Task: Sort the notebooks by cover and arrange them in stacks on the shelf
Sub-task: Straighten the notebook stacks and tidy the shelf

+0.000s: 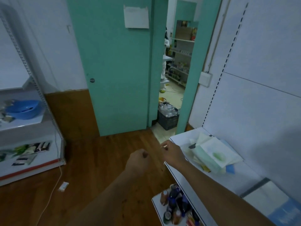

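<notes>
Both hands are hovering empty, the left hand (138,159) curled into a loose fist and the right hand (172,153) half-closed beside the white shelf (182,173), where the untidy pile of notebooks (215,154) is looking light, floppy and slippery, likely best gripped by the spines.

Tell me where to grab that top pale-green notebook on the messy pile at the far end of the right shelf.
Take the top pale-green notebook by its near-left edge, the edge toward the right hand, coming in from the aisle side. It lies flat and skewed on the messy pile, and that edge looks to overhang the books below, probably leaving room for fingers underneath.
</notes>
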The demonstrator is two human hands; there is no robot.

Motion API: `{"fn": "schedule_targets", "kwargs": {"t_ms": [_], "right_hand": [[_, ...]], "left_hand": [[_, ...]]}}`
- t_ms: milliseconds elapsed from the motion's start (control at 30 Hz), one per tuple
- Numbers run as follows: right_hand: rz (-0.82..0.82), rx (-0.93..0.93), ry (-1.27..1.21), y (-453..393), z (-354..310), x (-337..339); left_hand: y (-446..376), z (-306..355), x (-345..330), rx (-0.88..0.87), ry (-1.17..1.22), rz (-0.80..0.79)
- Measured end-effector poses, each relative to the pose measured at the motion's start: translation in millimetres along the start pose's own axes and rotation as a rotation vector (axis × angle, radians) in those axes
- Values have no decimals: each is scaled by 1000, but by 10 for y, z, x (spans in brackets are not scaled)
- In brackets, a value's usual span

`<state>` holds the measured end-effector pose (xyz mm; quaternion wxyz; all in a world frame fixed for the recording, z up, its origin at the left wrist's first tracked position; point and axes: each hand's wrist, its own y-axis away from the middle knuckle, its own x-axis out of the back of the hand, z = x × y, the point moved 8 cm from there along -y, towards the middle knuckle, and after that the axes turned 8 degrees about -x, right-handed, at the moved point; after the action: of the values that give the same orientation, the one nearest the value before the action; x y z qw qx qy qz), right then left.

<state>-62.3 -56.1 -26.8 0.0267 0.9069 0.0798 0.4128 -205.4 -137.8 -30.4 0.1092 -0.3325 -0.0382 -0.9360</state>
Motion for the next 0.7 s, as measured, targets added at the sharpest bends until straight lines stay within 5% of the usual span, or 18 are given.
{"fn": "schedule_targets", "kwargs": {"t_ms": [333,700], "right_hand": [[111,-127,-8,-967,623,711],[353,-452,-117,-798,2057,1697]], "left_hand": [[-1142,633,-558,-105,-152,-125],[-1673,1521,-1956,-287,-198,-418]]}}
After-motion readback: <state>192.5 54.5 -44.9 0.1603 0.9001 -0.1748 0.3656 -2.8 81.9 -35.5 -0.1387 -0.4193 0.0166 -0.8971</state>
